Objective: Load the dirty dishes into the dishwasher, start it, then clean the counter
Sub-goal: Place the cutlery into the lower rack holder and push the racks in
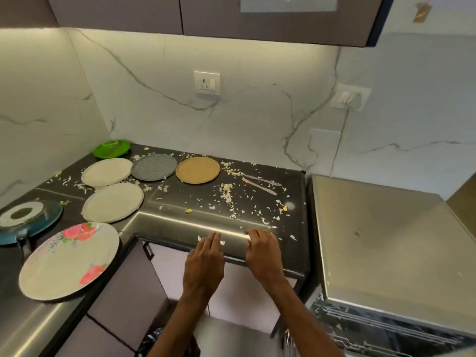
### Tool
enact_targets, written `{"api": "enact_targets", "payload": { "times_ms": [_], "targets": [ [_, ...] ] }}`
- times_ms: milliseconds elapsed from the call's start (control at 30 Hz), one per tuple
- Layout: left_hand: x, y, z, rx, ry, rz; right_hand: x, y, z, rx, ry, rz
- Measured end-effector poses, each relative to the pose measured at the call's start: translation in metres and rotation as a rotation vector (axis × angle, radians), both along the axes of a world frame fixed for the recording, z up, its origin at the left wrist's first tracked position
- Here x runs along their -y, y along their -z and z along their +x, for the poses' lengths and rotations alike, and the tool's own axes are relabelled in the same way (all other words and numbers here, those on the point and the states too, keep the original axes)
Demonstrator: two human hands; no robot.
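Several dirty plates lie on the dark L-shaped counter [180,202]: a green plate [111,148] in the corner, two cream plates [107,172] [112,206], a grey plate [153,166], a tan plate [197,169], a teal plate [28,220] and a floral plate [69,260] at the front left. Two pieces of cutlery [260,182] lie at the back right. Food scraps [228,193] are strewn over the counter. My left hand [206,256] and my right hand [262,249] rest with straight fingers on the counter's front edge, holding nothing. The steel dishwasher [386,243] stands to the right.
Marble walls with two sockets [206,82] [350,97] rise behind the counter, and upper cabinets [231,16] hang overhead. Purple cabinet fronts [128,292] sit below the counter. A dark bin bag [152,341] shows near the floor between my arms.
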State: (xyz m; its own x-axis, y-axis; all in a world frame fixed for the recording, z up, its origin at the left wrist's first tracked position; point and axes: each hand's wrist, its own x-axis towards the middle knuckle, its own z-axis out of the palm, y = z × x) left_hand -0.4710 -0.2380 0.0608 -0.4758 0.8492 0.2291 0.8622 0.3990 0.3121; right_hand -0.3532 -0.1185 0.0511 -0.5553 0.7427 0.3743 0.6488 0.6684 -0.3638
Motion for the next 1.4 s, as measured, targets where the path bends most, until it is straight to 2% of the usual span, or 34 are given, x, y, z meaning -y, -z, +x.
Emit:
{"api": "enact_targets", "payload": {
  "times_ms": [200,367,533,800,1067,1267,1400],
  "targets": [
    [-0.082,0.013,-0.041,0.023,0.064,-0.028,-0.079,0.003,-0.026,0.148,0.067,-0.047],
    [-0.158,0.021,-0.062,0.064,0.135,-0.089,-0.157,0.01,-0.037,0.335,0.157,-0.209],
    [-0.212,0.038,-0.07,0.038,0.196,-0.212,-0.219,0.018,-0.046,0.347,0.239,-0.304],
    [-0.286,0.06,-0.081,0.033,0.147,-0.393,-0.308,0.041,-0.084,0.352,0.198,-0.316],
    [-0.317,0.075,-0.086,0.09,0.031,-0.447,-0.336,0.079,-0.106,0.459,0.201,-0.265],
    [-0.319,0.08,-0.081,0.121,-0.052,-0.394,-0.341,0.078,-0.115,0.486,0.258,-0.398],
    [-0.316,0.079,-0.079,0.158,-0.061,-0.376,-0.335,0.075,-0.111,0.558,0.222,-0.305]
  ]
}}
